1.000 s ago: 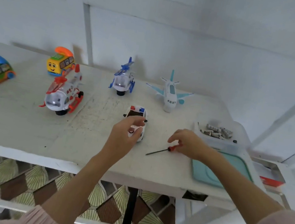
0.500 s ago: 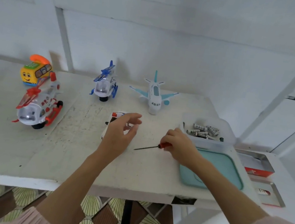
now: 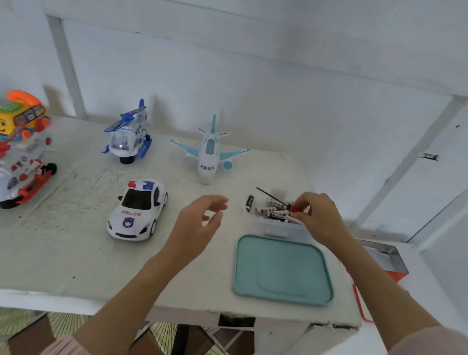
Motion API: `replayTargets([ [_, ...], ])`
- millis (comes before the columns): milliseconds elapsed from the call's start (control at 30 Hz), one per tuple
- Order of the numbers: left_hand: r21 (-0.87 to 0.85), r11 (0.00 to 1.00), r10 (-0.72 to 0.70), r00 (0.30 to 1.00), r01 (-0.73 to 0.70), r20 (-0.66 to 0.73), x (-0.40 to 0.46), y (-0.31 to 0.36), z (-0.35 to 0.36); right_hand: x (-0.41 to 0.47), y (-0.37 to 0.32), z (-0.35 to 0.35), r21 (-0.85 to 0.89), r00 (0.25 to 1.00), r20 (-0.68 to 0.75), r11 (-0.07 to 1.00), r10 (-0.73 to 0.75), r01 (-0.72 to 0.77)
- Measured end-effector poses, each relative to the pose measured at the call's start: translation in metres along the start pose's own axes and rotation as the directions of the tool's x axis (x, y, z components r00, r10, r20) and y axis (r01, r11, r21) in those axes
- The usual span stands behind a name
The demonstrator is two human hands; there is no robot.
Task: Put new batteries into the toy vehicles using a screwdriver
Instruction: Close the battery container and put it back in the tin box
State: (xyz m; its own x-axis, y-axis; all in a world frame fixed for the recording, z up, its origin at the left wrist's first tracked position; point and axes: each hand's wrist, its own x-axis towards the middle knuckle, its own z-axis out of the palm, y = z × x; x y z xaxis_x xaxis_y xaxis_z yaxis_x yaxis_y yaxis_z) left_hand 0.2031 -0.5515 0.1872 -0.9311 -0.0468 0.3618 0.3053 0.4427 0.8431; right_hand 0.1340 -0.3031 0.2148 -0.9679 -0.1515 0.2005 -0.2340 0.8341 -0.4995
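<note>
Her right hand [image 3: 319, 216] pinches the red-handled screwdriver [image 3: 279, 201] above the clear tub of batteries [image 3: 274, 213], left hand [image 3: 198, 226] loosely spread beside the white plastic police car [image 3: 138, 209] on the desk [image 3: 51, 248]: likely picking batteries next.

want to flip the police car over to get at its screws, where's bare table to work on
The widest bare stretch of table runs along the front edge, ahead of the police car and left of the teal lid. A narrower gap lies between car and lid, under the left hand. It is crowded around the batteries.
</note>
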Motion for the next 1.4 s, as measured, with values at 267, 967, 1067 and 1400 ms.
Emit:
replayTargets([
  [267, 0.023, 0.999, -0.031, 0.999, 0.03, 0.029, -0.017, 0.0, 0.019, 0.001, 0.02, -0.001, -0.086, 0.997, 0.058, 0.995, -0.051, 0.056],
  [967, 0.334, 0.937, -0.214, 0.92, 0.098, 0.328, -0.054, 0.007, 0.047, -0.102, 0.045, -0.008, -0.095, 0.971, 0.225, 0.994, 0.077, -0.057],
  [1067, 0.246, 0.96, -0.198, 0.944, 0.132, 0.265, -0.059, 0.013, 0.047, -0.109, 0.039, -0.014, 0.0, 0.989, 0.139, 0.999, 0.045, -0.045],
  [1400, -0.001, 1.0, -0.023, 0.995, 0.023, -0.097, -0.083, 0.039, 0.056, -0.131, 0.017, -0.032, 0.35, 0.99, -0.107, 0.935, 0.094, -0.051],
])
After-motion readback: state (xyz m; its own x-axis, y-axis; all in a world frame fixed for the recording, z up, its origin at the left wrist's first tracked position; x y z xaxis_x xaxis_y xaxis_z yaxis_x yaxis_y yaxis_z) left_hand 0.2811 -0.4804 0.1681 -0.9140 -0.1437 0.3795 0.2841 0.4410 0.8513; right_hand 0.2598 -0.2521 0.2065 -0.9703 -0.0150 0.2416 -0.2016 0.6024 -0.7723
